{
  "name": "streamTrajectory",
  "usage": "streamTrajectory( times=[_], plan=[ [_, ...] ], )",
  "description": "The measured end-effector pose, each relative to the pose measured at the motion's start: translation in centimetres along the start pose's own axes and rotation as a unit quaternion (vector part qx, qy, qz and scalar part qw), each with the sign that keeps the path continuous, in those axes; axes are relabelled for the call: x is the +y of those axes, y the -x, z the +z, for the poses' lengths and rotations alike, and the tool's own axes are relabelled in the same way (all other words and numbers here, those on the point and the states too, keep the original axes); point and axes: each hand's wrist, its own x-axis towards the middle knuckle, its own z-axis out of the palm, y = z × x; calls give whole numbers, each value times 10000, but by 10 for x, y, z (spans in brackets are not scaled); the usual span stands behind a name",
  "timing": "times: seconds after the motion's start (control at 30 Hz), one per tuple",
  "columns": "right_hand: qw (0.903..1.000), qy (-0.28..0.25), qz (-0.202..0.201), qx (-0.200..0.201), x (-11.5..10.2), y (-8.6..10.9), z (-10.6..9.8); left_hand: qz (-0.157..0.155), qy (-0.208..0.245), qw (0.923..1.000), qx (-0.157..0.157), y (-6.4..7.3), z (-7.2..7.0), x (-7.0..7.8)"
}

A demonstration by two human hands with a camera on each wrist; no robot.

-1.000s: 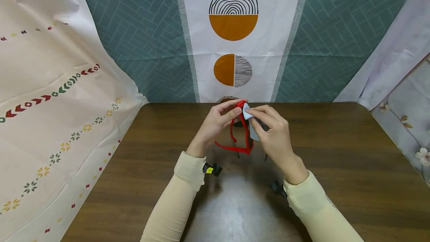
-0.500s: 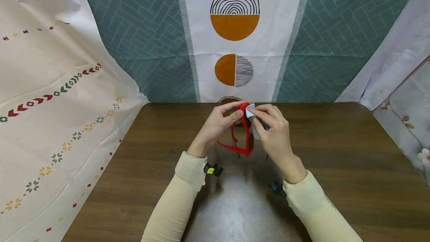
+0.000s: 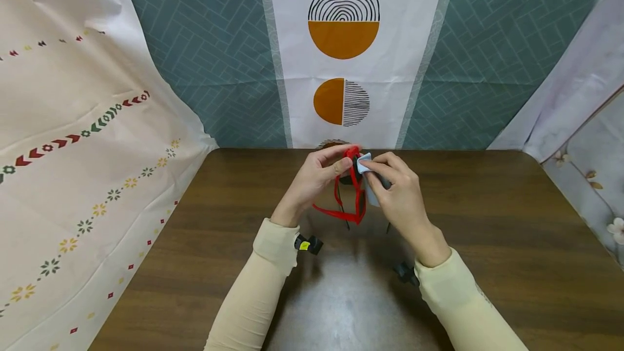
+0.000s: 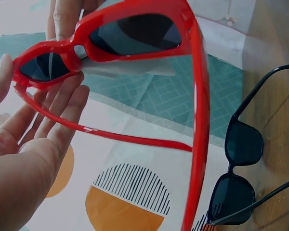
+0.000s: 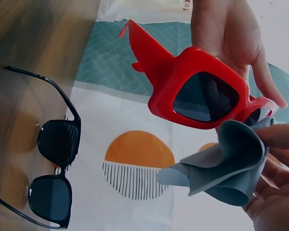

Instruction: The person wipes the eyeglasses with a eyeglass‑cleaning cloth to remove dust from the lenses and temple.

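Red-framed sunglasses [image 4: 199,96] with dark lenses are held up over the table, their temples unfolded. My left hand [image 3: 312,177] grips them at one end, thumb and fingers round the rim in the left wrist view. My right hand [image 3: 401,191] pinches a folded light grey-blue cloth [image 5: 226,166] against the lens at that same end. In the right wrist view the cloth covers much of that lens, while the other lens shows bare. A loose flap of cloth hangs below the right fingers.
Black sunglasses [image 5: 53,187] lie on the wooden table [image 3: 195,264] behind the hands, temples unfolded and mostly hidden in the head view. A patterned cloth backdrop [image 3: 234,58] rises at the table's far edge, with printed cloth hanging at both sides.
The cloth in the right hand shifts slightly over the lens, its top edge folding differently. The red sunglasses wobble a little in the left hand. Both grips stay the same.
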Motion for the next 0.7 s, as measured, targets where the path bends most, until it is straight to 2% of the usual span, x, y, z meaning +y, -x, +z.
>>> streamTrajectory(
  times=[0.33,0.7],
  plan=[
    [9989,-83,213,-404,-3,2,-2,354,507,9975,343,-1,-2,0],
    [9942,-750,462,-622,-12,1,-7,379,561,9968,427,-1,-2,-1]
  ],
)
